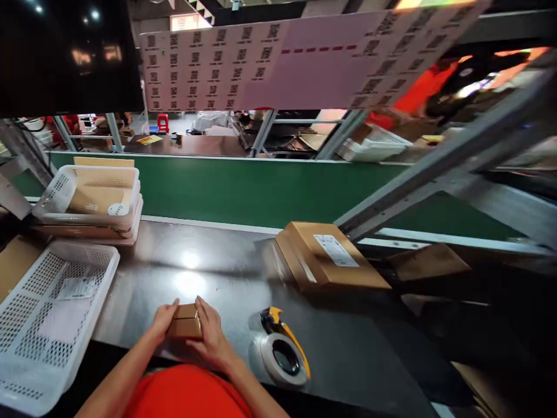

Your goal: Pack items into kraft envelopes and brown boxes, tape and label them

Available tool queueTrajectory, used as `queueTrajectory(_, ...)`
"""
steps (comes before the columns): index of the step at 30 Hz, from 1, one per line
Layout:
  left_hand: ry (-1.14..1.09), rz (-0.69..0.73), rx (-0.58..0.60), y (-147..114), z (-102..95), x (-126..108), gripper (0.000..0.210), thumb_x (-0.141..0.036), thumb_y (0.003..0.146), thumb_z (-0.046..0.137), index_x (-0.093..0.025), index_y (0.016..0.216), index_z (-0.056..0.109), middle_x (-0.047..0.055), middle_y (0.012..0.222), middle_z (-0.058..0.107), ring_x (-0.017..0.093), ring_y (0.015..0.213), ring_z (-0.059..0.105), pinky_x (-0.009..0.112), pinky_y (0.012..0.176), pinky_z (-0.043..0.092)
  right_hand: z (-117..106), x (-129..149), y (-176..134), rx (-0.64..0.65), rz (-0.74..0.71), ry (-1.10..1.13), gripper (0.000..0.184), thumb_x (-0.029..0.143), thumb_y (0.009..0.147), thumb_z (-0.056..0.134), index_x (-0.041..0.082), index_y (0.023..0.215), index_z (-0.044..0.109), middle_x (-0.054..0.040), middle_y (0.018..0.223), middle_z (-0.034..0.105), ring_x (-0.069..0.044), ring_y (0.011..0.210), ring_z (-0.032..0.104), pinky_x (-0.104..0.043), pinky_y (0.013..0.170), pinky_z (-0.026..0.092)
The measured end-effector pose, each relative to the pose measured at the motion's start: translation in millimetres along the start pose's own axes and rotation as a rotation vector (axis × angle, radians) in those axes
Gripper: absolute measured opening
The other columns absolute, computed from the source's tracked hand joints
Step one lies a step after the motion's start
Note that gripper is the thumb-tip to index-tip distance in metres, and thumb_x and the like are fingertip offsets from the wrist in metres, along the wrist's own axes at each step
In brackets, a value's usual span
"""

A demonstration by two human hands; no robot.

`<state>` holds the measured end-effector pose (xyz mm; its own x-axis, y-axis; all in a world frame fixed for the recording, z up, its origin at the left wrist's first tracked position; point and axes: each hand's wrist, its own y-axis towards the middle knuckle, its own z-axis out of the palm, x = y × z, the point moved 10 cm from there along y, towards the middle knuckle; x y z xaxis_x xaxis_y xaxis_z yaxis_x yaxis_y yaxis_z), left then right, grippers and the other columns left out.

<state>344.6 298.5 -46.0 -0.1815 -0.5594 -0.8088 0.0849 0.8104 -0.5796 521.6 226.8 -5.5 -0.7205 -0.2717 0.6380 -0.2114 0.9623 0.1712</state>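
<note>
**Fingers (203,309) of 2 hands grip a small box (186,328) by the near edge of the tabletop (235,278)**

The left hand (164,320) clasps the box's left side, the right hand (214,338) its right; whether it rests on the surface or is slightly raised cannot be told. So close to that edge, it could drop toward the person's red shirt (187,395) if 1 hand slipped. Hard squeezing might bow the cardboard and part the line across its top; whether that is sealed is unclear. The tape dispenser (278,335) sits right of the right hand, also by the near edge, so a swinging forearm could knock it off.
</note>
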Motion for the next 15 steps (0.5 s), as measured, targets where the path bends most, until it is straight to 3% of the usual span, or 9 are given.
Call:
queueTrajectory(2, -0.103, 0.01, -0.012, -20, -6.8, -1, 0.08, -0.092, 0.06, 0.068, -0.017, 0.087, 0.073, 0.011, 0.086, 0.077, 0.029, 0.085, 0.072, 0.037, 0.077, 0.055, 4, 21, 12, -0.069, -0.064, 0.036, 0.113, 0.06, 0.081, 0.08, 0.025, 0.169, 0.02, -0.0227, 0.162, 0.044, -0.042, 0.147, 0.045, -0.065, 0.121, 0.038)
queueTrajectory(4, -0.291, -0.005, 0.015, -39, -11.7, -3, 0.081, -0.088, 0.066, 0.068, -0.018, 0.106, 0.073, 0.01, 0.099, 0.08, 0.028, 0.093, 0.074, 0.036, 0.08, 0.057, -7, 30, 18, -0.136, -0.079, 0.113, 0.109, 0.06, 0.084, 0.078, 0.027, 0.169, 0.019, -0.0208, 0.16, 0.046, -0.041, 0.145, 0.048, -0.062, 0.119, 0.043)
queueTrajectory(8, -0.678, -0.157, 0.197, -69, -3.2, -6, 0.083, -0.077, 0.068, 0.075, -0.014, 0.122, 0.07, 0.015, 0.108, 0.081, 0.031, 0.104, 0.076, 0.038, 0.088, 0.059, -26, 38, 26, -0.116, -0.042, 0.266, 0.102, 0.053, 0.09, 0.074, 0.03, 0.17, 0.014, -0.0182, 0.165, 0.041, -0.042, 0.15, 0.043, -0.062, 0.122, 0.041)
queueTrajectory(12, -0.644, -0.124, 0.276, -78, -6.3, -16, 0.08, -0.081, 0.077, 0.06, -0.013, 0.118, 0.073, 0.02, 0.112, 0.08, 0.036, 0.113, 0.075, 0.048, 0.1, 0.058, -15, 43, 34, 0.012, -0.003, 0.393, 0.097, 0.051, 0.093, 0.064, 0.034, 0.169, 0.007, -0.0141, 0.173, 0.03, -0.041, 0.157, 0.035, -0.062, 0.126, 0.036)
queueTrajectory(15, -0.465, -0.012, 0.085, -73, -34.1, -20, 0.071, -0.081, 0.077, 0.06, -0.018, 0.107, 0.074, 0.022, 0.12, 0.077, 0.04, 0.124, 0.068, 0.054, 0.113, 0.048, -11, 30, 48, 0.052, 0.064, 0.456, 0.099, 0.055, 0.091, 0.063, 0.029, 0.17, 0.009, -0.015, 0.174, 0.029, -0.04, 0.155, 0.039, -0.059, 0.124, 0.039)
